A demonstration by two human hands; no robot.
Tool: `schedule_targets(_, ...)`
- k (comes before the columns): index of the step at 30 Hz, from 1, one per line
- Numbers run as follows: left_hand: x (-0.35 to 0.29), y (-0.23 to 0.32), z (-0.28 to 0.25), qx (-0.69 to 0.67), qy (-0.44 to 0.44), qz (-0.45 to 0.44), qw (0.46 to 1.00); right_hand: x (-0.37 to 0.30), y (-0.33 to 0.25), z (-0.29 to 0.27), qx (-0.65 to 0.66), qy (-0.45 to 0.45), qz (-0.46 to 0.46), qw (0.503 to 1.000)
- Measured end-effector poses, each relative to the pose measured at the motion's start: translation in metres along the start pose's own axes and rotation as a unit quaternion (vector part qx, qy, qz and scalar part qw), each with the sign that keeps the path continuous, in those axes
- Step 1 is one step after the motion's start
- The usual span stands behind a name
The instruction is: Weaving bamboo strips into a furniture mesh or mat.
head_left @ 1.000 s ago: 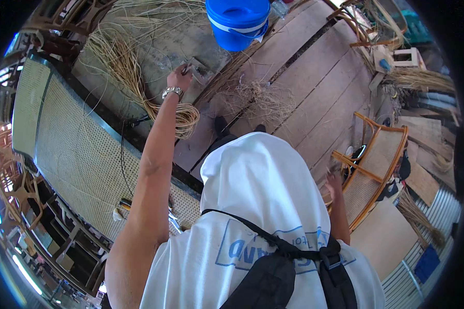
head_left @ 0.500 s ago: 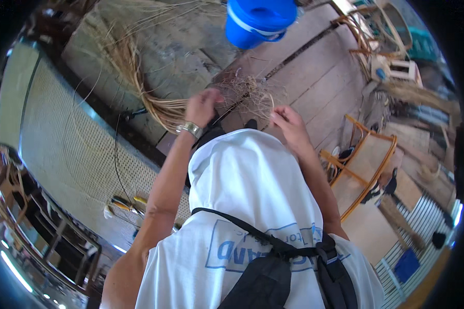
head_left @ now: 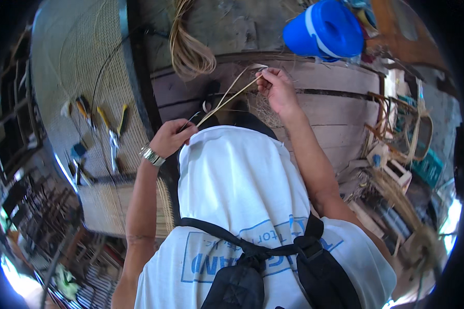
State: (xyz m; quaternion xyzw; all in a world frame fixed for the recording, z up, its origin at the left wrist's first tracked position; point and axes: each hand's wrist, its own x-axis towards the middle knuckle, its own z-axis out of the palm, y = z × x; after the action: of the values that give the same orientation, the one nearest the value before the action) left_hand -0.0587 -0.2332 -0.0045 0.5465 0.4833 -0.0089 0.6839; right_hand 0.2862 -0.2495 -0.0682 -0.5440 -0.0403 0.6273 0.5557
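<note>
A thin pale rattan strand (head_left: 232, 98) runs slantwise between my two hands, over my lap, with a second strand looping loosely beside it. My left hand (head_left: 173, 138), wearing a metal watch at the wrist, pinches its lower end near the edge of the woven cane panel (head_left: 77, 62). Farther out and to the right, my right hand (head_left: 280, 93) grips the other end between thumb and fingers; a short end curls past the fingertips. Beyond my hands lies a folded bundle of rattan strands (head_left: 193, 55).
Yellow-handled pliers (head_left: 111, 131) and other hand tools rest on the cane panel at left. A blue bucket (head_left: 325, 30) stands on the floor at the far right. Wooden furniture parts (head_left: 397, 170) crowd the right side. Fibre scraps (head_left: 265, 104) litter the floorboards.
My view has turned, shifting the panel and bucket. My hands have moved apart, and a rattan strand is stretched between them. My left hand has left the bundle's side.
</note>
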Motion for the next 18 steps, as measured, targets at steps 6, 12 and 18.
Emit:
schedule_targets(6, -0.109, -0.04, 0.053, -0.066, 0.076, -0.126, 0.987, 0.026, 0.03, -0.035, 0.04, -0.061, 0.122, 0.99)
schedule_targets(12, -0.155, -0.06, 0.115, -0.144, 0.148, -0.121, 0.971, -0.029, 0.035, 0.016, -0.213, -0.205, 0.052, 0.954)
schedule_targets(18, -0.152, -0.064, 0.148, -0.214, 0.146, -0.031, 0.965, -0.127, 0.08, 0.07, -0.451, -0.598, 0.036, 0.662)
